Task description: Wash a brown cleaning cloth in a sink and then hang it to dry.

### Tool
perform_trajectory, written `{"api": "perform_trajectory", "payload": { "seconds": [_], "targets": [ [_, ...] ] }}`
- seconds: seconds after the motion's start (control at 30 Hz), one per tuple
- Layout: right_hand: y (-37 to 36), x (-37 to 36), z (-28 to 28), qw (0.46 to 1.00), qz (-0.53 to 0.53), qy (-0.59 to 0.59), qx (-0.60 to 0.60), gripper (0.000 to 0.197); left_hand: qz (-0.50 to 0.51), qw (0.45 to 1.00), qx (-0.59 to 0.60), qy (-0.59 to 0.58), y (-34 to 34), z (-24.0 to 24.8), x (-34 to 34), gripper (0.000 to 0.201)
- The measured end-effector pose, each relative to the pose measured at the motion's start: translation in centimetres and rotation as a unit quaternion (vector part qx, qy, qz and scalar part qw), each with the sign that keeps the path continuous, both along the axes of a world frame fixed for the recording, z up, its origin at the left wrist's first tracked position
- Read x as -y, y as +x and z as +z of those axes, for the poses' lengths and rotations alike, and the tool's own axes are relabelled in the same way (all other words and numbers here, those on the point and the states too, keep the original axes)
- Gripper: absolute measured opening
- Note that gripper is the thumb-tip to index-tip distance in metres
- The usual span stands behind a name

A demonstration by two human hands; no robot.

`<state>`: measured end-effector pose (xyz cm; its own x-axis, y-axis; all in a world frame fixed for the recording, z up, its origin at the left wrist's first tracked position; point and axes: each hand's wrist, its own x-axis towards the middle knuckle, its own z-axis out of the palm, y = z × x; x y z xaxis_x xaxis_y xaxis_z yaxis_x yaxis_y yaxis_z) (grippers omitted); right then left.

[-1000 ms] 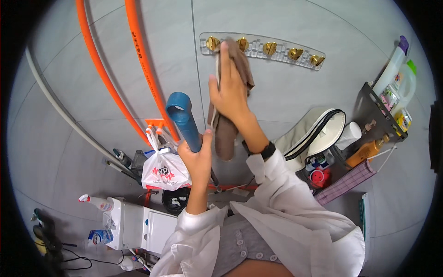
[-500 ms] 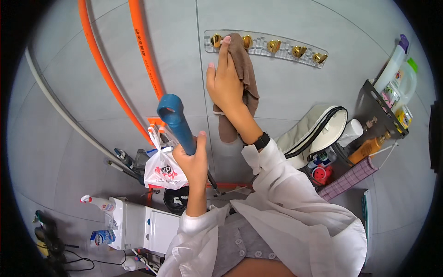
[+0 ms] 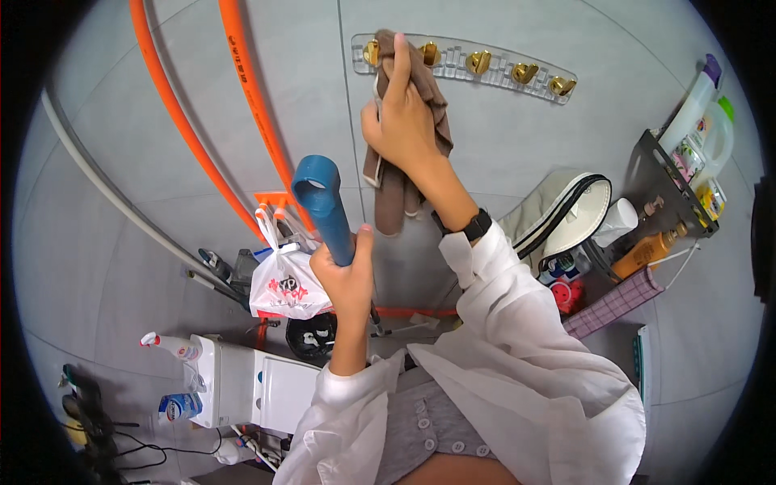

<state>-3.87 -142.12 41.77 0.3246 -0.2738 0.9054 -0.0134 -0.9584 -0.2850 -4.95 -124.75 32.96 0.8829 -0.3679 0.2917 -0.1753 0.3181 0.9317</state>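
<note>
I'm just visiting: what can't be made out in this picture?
In the head view:
Brown cloth: partly hidden by the right hand; its grip is unclear.
Blue handle: gripped part hidden by the left hand.
White bag: contents mostly hidden by its plastic.
Orange tubes: upper ends cut off by the top edge.

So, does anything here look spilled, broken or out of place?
Nothing looks spilled or broken. One mildly untidy spot: the brown cloth at the clear hook rail hangs bunched and creased, not spread flat, behind the right hand.
</note>
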Motion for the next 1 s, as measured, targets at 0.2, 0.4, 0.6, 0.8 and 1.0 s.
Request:
{"api": "perform_trajectory", "payload": {
  "seconds": [0.2,0.4,0.6,0.8,1.0],
  "targets": [
    [0.1,0.0,-2.2,0.999,-0.016,-0.043,-0.018,0.087,-0.007,1.0,-0.006,0.011,-0.6,-0.2,-0.4,0.034],
    [-0.4,-0.2,-2.4,0.98,-0.002,0.105,-0.167,0.087,0.016,1.0,0.022,-0.011,-0.7,-0.3,-0.5,0.027],
    [0.1,-0.3,-2.2,0.994,0.076,-0.029,0.079,0.086,0.03,1.0,-0.007,0.0,-1.0,-0.1,-0.8,0.033],
    [-0.6,-0.7,2.0,0.985,0.089,-0.148,-0.021,0.066,0.032,0.999,0.009,0.022,-1.5,0.6,-0.7,0.033],
    [0.7,1.5,4.1,0.981,0.07,-0.178,0.013,0.041,0.037,0.997,0.049,0.039,-0.7,0.7,-1.1,0.031]
  ]
}}
